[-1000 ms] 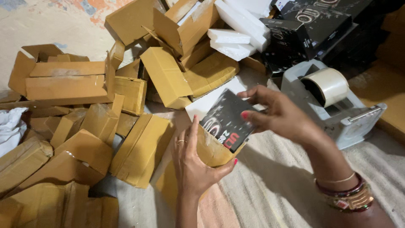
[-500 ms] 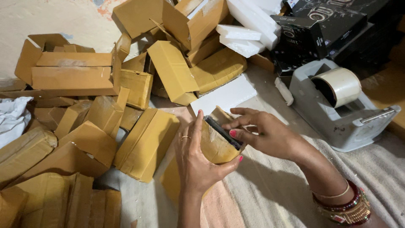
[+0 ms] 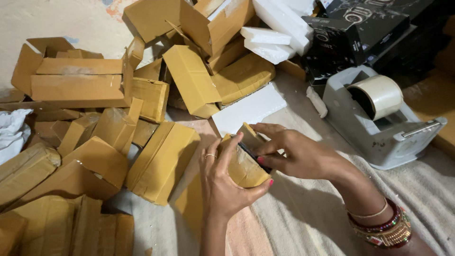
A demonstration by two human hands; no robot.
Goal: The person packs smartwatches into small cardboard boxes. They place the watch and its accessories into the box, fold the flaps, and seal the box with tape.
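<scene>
Seating the black box (image 3: 256, 156) into the small cardboard carton (image 3: 244, 166), left hand (image 3: 222, 185) cupped round it over the cloth, right hand (image 3: 294, 154) fingertips pressing; next probably needs flaps folded shut.

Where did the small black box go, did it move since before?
Yes. The small black box went down into the brown cardboard box in the left hand, pushed by the right hand, away from the grey tape dispenser.
</scene>
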